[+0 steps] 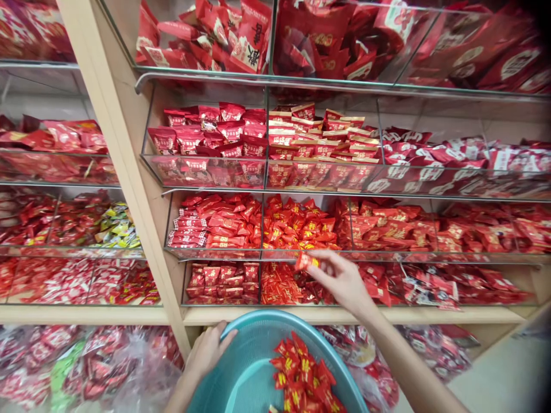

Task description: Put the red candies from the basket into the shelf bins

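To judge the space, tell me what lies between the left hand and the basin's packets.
Between the left hand and the red packets, the head view shows bare blue-green basin.

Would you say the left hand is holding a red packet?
No, the left hand is on the basin's rim; the right hand holds the red packet.

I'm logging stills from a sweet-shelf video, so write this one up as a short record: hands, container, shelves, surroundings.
Left hand: at the rim of the teal basin
Right hand: holds a small red packet with yellow marking between its fingertips, in front of the shelves
Basin contents: a heap of red-and-yellow packets, right of centre
Shelves: rows of mostly red packets, split by clear dividers
Colour exception: yellow-green packets in the left-hand unit
Frame: pale wooden upright
Below shelves: clear plastic bags at lower left
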`<action>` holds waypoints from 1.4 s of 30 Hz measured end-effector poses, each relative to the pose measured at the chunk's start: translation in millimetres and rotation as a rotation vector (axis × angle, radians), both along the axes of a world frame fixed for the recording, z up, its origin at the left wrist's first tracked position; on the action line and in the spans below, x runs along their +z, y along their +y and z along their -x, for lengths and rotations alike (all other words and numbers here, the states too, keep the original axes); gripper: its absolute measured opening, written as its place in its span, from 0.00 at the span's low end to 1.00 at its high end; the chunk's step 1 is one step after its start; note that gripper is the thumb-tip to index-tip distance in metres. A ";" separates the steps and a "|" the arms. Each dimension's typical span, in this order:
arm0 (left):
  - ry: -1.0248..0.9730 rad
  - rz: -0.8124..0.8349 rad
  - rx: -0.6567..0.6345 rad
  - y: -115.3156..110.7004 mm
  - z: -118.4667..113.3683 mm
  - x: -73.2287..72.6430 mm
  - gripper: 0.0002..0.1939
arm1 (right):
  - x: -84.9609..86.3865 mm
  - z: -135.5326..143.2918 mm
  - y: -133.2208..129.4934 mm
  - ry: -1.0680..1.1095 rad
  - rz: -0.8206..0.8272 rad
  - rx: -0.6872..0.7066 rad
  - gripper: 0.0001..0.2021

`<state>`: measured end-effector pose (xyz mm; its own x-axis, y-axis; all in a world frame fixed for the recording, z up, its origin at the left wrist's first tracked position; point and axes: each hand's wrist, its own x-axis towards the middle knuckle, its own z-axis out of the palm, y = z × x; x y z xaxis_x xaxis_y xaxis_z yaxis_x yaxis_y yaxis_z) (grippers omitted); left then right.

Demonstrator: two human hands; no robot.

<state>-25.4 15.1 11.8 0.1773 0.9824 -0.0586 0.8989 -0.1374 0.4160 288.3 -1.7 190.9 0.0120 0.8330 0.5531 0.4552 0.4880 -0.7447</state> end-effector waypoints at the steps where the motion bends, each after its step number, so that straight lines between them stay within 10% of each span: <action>1: -0.003 0.005 0.000 0.1 -0.6 0.2 0.24 | -16.6 -4.3 -13.2 -0.056 0.041 0.012 0.15; 8: 0.002 0.009 -0.007 0.4 -3.5 1.9 0.24 | -123.3 -23.3 -74.9 -0.546 0.262 0.060 0.10; 19: -0.005 -0.021 -0.020 -1.0 -1.8 1.9 0.24 | -188.5 -13.2 -82.8 -0.950 0.108 -0.270 0.10; 42: 0.002 -0.002 0.005 -3.9 -3.7 5.8 0.24 | -201.0 5.5 -85.5 -1.030 0.108 -0.315 0.11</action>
